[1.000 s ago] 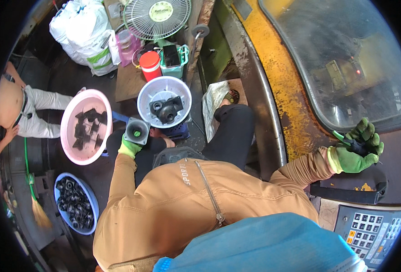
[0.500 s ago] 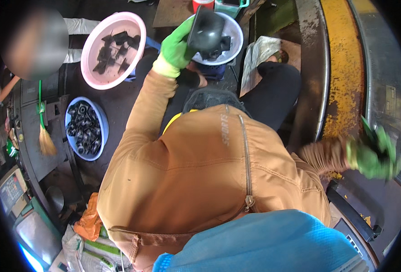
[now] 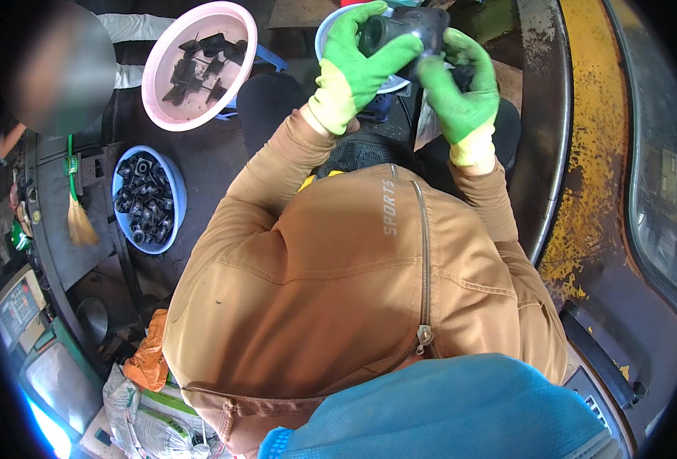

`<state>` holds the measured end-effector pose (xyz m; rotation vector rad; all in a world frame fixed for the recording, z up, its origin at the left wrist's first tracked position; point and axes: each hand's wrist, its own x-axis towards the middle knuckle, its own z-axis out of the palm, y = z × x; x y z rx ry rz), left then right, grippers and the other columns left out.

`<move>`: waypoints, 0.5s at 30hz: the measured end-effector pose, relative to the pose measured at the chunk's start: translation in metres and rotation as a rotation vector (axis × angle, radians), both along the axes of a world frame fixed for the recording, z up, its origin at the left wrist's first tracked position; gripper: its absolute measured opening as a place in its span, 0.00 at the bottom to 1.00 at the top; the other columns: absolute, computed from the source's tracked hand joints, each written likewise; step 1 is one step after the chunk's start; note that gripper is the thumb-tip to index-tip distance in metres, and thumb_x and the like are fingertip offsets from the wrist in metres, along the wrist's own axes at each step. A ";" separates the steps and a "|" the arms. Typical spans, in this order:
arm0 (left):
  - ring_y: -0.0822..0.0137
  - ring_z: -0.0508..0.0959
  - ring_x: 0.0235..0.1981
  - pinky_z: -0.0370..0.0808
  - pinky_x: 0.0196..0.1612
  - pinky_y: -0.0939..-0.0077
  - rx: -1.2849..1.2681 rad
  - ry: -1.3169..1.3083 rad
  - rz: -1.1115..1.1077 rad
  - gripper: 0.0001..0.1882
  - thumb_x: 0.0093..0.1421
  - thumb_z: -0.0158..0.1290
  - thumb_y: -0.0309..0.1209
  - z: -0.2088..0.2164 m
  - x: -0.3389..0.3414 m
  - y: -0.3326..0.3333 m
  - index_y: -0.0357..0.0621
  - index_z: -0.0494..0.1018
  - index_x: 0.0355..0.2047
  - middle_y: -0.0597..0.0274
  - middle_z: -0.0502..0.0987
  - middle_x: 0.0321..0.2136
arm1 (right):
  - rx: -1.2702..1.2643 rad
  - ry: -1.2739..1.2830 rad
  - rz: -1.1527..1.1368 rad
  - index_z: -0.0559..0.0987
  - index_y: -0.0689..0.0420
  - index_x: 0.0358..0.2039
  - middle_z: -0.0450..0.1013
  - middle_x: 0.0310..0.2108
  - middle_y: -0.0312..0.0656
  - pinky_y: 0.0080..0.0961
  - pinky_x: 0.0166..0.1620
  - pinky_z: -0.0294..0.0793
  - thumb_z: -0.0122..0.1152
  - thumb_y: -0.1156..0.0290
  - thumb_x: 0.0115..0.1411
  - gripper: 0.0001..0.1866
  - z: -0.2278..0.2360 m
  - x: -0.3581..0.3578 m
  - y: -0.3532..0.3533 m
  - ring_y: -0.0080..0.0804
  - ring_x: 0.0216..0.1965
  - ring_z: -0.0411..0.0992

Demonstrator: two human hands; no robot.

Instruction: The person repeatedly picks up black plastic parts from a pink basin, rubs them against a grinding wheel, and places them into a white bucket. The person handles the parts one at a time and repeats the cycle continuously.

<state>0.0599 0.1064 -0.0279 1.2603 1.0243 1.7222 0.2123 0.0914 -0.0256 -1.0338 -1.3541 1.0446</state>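
Ahead of my chest, both hands in green gloves are raised around a hollow, glossy black plastic part (image 3: 409, 29). My left hand (image 3: 354, 69) grips its left end, where a round opening shows, with the thumb stretched along the underside. At its right end is my right hand (image 3: 465, 96), fingers curled in against it and slightly blurred. Another dark shape sits between the right thumb and fingers; I cannot tell whether it belongs to the same part. Behind the hands stands a white basin (image 3: 325, 30), mostly covered by them.
A pink basin (image 3: 149, 92) with several black pieces stands ahead to the left. Nearer, a blue tub (image 3: 179, 200) is heaped with black parts. Another person's sleeve (image 3: 130, 27) reaches in at far left. A worn yellow machine frame (image 3: 587, 145) runs along my right.
My right hand has swung from beside the machine at far right to the black part. My left hand has moved rightward with the part and turned it.
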 end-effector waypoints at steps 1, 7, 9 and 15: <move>0.70 0.75 0.44 0.71 0.50 0.73 0.002 0.089 -0.066 0.26 0.47 0.66 0.32 0.009 -0.004 -0.002 0.38 0.72 0.47 0.63 0.76 0.40 | -0.123 0.158 -0.073 0.74 0.61 0.49 0.74 0.38 0.38 0.20 0.45 0.73 0.67 0.75 0.55 0.21 -0.003 0.005 0.002 0.23 0.40 0.73; 0.60 0.78 0.46 0.75 0.50 0.68 0.334 0.442 -0.315 0.28 0.43 0.71 0.33 0.013 -0.017 0.002 0.42 0.75 0.45 0.57 0.78 0.43 | -0.362 0.793 0.295 0.75 0.62 0.49 0.75 0.45 0.45 0.29 0.48 0.76 0.55 0.75 0.61 0.15 -0.023 0.019 0.012 0.33 0.43 0.75; 0.64 0.78 0.47 0.74 0.52 0.70 -0.022 0.217 -0.503 0.27 0.42 0.72 0.36 0.001 -0.009 -0.003 0.42 0.77 0.43 0.59 0.78 0.45 | -0.391 0.840 0.273 0.75 0.62 0.49 0.75 0.46 0.46 0.31 0.50 0.75 0.55 0.74 0.62 0.14 -0.033 0.020 0.013 0.34 0.45 0.75; 0.62 0.79 0.43 0.75 0.48 0.69 0.186 0.365 -0.245 0.26 0.43 0.71 0.33 -0.003 -0.014 -0.004 0.41 0.75 0.43 0.56 0.78 0.40 | -0.728 0.427 0.232 0.76 0.49 0.46 0.71 0.26 0.33 0.17 0.17 0.58 0.45 0.46 0.67 0.22 -0.073 0.032 0.002 0.20 0.16 0.63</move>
